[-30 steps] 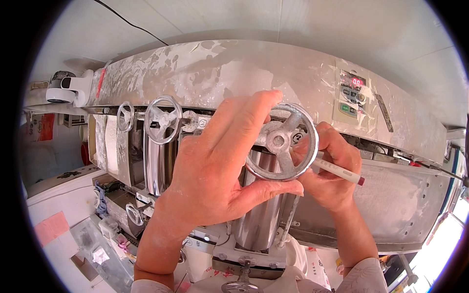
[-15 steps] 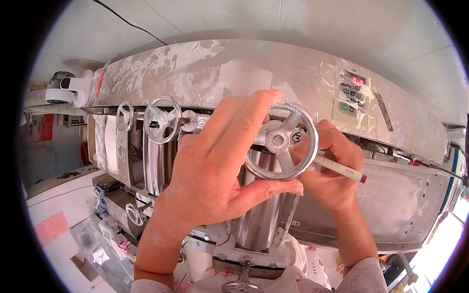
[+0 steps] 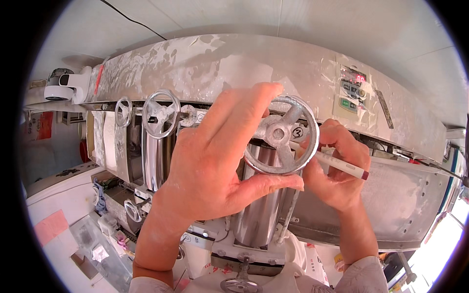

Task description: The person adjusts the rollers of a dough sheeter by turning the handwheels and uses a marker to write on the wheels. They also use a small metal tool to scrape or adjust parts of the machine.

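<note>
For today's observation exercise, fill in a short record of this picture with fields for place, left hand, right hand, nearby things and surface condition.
Place: in front of a large grey machine coated with white dust
Left hand: left hand grips the rim of a metal handwheel, thumb under it, fingers over the top
Right hand: right hand holds a white marker pen with a dark red cap, beside the handwheel
Nearby things: two smaller handwheels to the left; control panel upper right; shiny roller below
Surface condition: dusty, smeared

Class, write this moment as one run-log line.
left hand: grips handwheel rim | right hand: holds marker pen beside wheel | machine: flour-dusted metal
</note>
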A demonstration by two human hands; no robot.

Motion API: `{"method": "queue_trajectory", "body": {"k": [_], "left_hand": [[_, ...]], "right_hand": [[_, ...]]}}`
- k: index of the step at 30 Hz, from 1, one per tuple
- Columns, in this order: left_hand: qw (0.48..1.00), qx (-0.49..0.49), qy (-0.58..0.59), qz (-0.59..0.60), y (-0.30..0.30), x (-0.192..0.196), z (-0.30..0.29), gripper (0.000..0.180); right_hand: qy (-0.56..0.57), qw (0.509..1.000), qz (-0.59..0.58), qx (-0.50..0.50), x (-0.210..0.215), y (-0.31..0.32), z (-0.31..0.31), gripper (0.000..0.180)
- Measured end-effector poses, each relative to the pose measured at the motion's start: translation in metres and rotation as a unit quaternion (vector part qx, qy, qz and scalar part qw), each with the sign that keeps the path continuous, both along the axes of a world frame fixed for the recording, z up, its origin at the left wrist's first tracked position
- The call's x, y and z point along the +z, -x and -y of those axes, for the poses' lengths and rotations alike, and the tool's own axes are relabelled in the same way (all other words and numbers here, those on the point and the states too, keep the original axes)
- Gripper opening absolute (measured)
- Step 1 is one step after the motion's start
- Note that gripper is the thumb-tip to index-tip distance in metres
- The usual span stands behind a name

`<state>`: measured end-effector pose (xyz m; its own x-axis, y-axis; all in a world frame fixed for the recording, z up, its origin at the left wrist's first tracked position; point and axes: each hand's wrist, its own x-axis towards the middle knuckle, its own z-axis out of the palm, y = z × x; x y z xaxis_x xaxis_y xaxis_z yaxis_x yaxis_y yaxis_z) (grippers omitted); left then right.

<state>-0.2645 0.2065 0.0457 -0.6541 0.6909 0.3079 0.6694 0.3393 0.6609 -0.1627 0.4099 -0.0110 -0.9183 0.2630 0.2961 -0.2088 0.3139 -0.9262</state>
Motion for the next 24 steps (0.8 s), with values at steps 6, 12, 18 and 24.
{"method": "queue_trajectory", "body": {"k": [6, 12, 18, 24], "left_hand": [[1.000, 0.000, 0.000, 0.004, 0.0001, 0.0007, -0.0006, 0.110], [1.000, 0.005, 0.003, 0.007, -0.0013, 0.0020, -0.0006, 0.111], [1.000, 0.004, 0.012, 0.014, -0.0017, 0.0036, -0.0006, 0.111], [1.000, 0.005, 0.011, 0.012, -0.0018, 0.0037, -0.0007, 0.111]], "right_hand": [[0.000, 1.000, -0.003, -0.001, -0.0046, 0.0000, 0.0002, 0.019], [-0.010, 1.000, 0.006, -0.010, -0.0058, -0.0003, 0.0020, 0.017], [-0.024, 1.000, 0.001, -0.017, -0.0062, 0.0013, 0.0039, 0.017], [-0.033, 0.999, 0.003, -0.018, -0.0052, 0.0015, 0.0034, 0.017]]}}
